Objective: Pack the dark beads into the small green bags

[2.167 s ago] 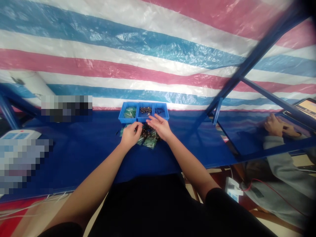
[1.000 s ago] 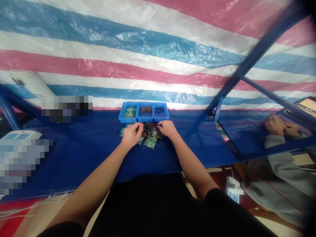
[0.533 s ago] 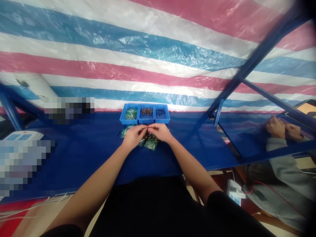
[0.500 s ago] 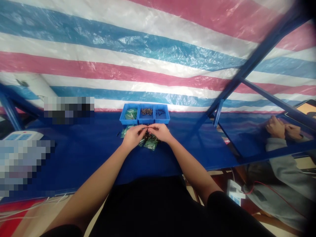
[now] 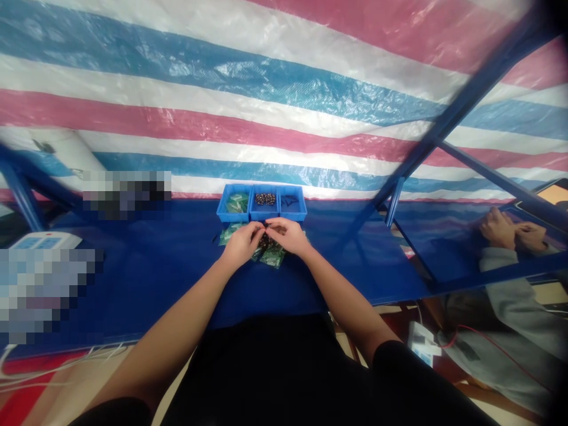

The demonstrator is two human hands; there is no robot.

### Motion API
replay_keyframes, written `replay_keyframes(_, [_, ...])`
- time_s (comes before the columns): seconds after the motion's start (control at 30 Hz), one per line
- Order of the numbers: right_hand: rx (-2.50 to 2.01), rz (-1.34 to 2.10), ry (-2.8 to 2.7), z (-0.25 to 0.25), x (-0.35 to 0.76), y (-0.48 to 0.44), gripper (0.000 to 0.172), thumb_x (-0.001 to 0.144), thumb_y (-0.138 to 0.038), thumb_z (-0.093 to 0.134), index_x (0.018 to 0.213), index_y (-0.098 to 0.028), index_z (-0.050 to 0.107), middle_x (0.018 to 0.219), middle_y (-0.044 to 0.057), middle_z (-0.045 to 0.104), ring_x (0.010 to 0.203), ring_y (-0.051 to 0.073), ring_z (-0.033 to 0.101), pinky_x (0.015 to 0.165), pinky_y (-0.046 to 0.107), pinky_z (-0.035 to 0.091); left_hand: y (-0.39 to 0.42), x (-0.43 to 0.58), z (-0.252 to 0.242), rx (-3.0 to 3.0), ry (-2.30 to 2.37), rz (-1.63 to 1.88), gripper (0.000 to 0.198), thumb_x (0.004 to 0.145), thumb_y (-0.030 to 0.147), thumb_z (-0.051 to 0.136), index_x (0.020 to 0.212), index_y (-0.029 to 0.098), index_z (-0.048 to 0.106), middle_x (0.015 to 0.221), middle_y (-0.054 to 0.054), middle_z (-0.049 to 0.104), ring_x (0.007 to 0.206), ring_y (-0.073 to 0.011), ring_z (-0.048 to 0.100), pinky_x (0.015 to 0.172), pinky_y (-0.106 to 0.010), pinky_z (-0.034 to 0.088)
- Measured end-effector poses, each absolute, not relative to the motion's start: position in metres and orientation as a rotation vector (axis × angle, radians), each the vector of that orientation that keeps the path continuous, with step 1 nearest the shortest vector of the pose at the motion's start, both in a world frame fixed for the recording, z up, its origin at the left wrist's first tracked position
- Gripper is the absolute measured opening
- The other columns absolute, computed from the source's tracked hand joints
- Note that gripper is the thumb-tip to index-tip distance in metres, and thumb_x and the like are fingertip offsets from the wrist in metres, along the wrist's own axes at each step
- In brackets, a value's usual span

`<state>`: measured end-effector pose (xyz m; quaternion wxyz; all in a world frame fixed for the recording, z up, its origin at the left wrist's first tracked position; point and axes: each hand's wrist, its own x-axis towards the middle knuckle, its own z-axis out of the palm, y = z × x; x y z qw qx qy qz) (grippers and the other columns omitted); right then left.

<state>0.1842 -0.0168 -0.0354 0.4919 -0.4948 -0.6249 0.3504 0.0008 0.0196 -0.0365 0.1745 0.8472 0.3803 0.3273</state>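
Observation:
My left hand (image 5: 243,244) and my right hand (image 5: 287,235) meet fingertip to fingertip above the blue table. Both are closed in a pinch; whatever sits between the fingers is too small to make out. Beneath them lie green circuit boards (image 5: 272,255) and small dark-and-brassy parts, partly covered by the hands. Just beyond stand three joined blue bins. Green pieces fill the left bin (image 5: 233,215), round brass-and-black parts sit in the middle bin (image 5: 265,216), and thin black pieces lie in the right bin (image 5: 293,215).
A white power strip (image 5: 48,241) lies at the left by a blurred-out patch. Blue metal frame bars (image 5: 417,157) slant up on the right. Beyond them a co-worker's hands (image 5: 499,229) rest near the table. Striped plastic sheeting (image 5: 248,127) hangs behind.
My right fingers have shifted slightly and stand a little higher over the left fingertips. The hands stay together in the same spot; the whole view has tilted a little.

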Motion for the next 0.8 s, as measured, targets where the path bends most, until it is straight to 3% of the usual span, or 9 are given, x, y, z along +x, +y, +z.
replay_keyframes(0.27, [-1.214,0.651,-1.585,-0.0312,0.182,-0.019,0.027,0.08,-0.035,0.063,0.1,-0.019,0.072,0.091,0.005,0.073,0.072,0.014,0.066,0.072,0.027,0.055,0.0175,0.0011,-0.0335,2.385,1.107,0.884,0.027,0.095,0.041,0.04,0.104,0.021,0.056,0.08,-0.002,0.064,0.067,-0.0164,0.059,0.062,-0.026,0.042])
replay_keyframes(0.8, [-1.18,0.599,-1.627,-0.0338,0.1767,-0.0205,0.025,0.078,-0.031,0.064,0.099,-0.018,0.07,0.089,0.005,0.071,0.07,0.014,0.064,0.07,0.027,0.056,0.0178,0.0008,-0.033,2.393,1.108,0.949,0.027,0.094,0.04,0.042,0.097,0.02,0.059,0.077,-0.002,0.065,0.067,-0.0161,0.06,0.064,-0.025,0.043])
